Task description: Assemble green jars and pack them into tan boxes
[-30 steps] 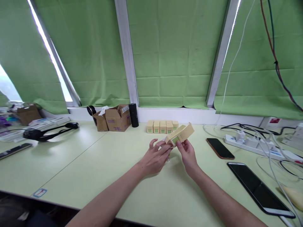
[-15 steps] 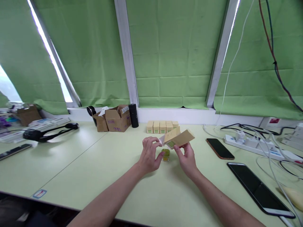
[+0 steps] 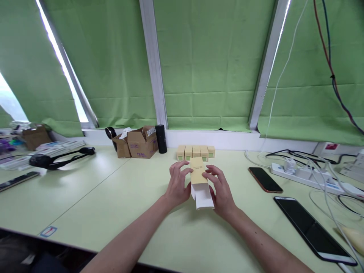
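A small tan cardboard box point(image 3: 198, 170) is in front of me, its white-lined flap point(image 3: 203, 196) hanging out toward me. My left hand point(image 3: 179, 182) has curved fingers against the box's left side. On the opposite side, my right hand point(image 3: 220, 191) presses its fingers to the box edge, its thumb partly behind the flap. The box is held between both hands. The little green-topped clear jar seen before is hidden now; I cannot tell whether it is under or inside the box.
Several similar tan boxes point(image 3: 196, 151) stand in a group by the wall. Back left are a brown carton point(image 3: 142, 144) and a black cylinder point(image 3: 161, 139). To the right lie a phone point(image 3: 265, 179), a larger phone point(image 3: 314, 229) and a power strip point(image 3: 307, 176) with tangled cables.
The box has turned from lying tilted to the right to pointing its open flap at me, and come lower. My left hand has joined on it. The jar has gone from sight.
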### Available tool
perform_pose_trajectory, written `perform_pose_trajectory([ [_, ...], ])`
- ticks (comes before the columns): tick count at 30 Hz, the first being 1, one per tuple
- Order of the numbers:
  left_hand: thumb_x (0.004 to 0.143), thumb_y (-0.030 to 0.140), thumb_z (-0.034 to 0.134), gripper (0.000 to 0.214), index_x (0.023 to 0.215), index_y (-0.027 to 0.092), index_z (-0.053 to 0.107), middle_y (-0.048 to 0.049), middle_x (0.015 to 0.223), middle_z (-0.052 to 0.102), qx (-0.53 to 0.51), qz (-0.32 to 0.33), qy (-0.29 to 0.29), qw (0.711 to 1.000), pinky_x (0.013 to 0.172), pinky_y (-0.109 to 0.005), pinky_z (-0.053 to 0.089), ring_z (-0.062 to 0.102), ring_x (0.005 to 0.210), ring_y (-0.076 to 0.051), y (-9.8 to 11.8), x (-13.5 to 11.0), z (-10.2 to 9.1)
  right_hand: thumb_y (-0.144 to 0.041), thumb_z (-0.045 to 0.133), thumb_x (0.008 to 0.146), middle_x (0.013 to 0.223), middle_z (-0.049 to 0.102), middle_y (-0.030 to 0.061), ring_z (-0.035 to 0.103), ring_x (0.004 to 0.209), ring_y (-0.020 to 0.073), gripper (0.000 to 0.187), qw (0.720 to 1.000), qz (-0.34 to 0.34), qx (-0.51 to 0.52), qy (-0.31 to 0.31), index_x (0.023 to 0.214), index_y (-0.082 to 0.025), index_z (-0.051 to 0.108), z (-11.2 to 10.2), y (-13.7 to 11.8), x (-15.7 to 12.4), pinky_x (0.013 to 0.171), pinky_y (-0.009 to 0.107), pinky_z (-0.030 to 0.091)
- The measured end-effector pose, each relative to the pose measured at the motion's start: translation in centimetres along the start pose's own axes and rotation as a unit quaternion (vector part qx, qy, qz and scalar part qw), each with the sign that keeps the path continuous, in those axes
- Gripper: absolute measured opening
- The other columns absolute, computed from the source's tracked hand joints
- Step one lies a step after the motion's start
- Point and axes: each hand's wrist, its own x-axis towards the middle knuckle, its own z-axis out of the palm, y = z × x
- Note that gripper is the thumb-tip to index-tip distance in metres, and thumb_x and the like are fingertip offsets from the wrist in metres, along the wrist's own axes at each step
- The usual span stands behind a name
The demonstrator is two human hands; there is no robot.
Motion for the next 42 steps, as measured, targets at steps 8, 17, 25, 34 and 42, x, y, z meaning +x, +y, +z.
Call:
perform_pose_trajectory([
  [8, 0.084, 0.008, 0.061, 0.042, 0.119, 0.026, 0.046, -0.0140, 0.133, 0.048, 0.021, 0.015, 0.038, 0.999, 0.100, -0.052, 0.044, 0.046, 0.126, -0.031, -0.3, 0.1, -0.1, -0.008, 0.048, 0.093, 0.144, 0.046, 0.0140, 0.049, 0.136, 0.0323, 0.068, 1.000, 0.025, -0.005, 0.015, 0.153, -0.034, 0.031, 0.1, 0.2, 0.0, 0.103, 0.058, 0.052],
  [17, 0.080, 0.018, 0.072, 0.049, 0.122, 0.022, 0.046, -0.0196, 0.141, 0.045, -0.103, -0.004, 0.020, 0.994, 0.106, -0.056, 0.045, 0.044, 0.135, -0.035, 0.5, 0.8, -0.7, -0.012, 0.051, 0.093, 0.138, 0.049, 0.0142, 0.049, 0.130, 0.0314, 0.063, 0.997, 0.069, -0.018, 0.030, 0.151, -0.029, 0.033, 0.1, 0.7, -0.1, 0.101, 0.055, 0.051],
  [25, 0.088, 0.035, 0.071, 0.048, 0.130, 0.020, 0.053, -0.0178, 0.135, 0.053, -0.262, -0.155, 0.048, 0.951, 0.107, -0.052, 0.047, 0.050, 0.133, -0.034, 0.1, 0.8, -0.3, -0.014, 0.053, 0.093, 0.136, 0.050, 0.0141, 0.049, 0.131, 0.0329, 0.061, 0.997, 0.070, -0.022, 0.028, 0.149, -0.029, 0.036, 0.0, 0.7, 0.0, 0.104, 0.058, 0.050],
  [34, 0.088, 0.048, 0.075, 0.061, 0.135, 0.018, 0.051, -0.0132, 0.116, 0.070, -0.486, -0.358, 0.062, 0.794, 0.091, -0.036, 0.053, 0.068, 0.109, -0.026, -0.3, 1.0, 0.2, -0.014, 0.051, 0.094, 0.138, 0.047, 0.0145, 0.049, 0.133, 0.0334, 0.060, 0.998, 0.068, -0.007, 0.003, 0.150, -0.031, 0.037, 0.0, 0.3, -0.1, 0.104, 0.060, 0.051],
  [42, 0.086, 0.049, 0.077, 0.053, 0.121, 0.022, 0.048, -0.0086, 0.106, 0.072, -0.512, -0.392, 0.012, 0.764, 0.078, -0.030, 0.053, 0.071, 0.095, -0.023, 0.1, 0.9, 0.4, -0.008, 0.042, 0.096, 0.151, 0.031, 0.0127, 0.058, 0.126, 0.0291, 0.065, 0.994, 0.080, 0.041, -0.063, 0.153, -0.040, 0.037, 0.2, 0.0, -0.2, 0.090, 0.050, 0.062],
])
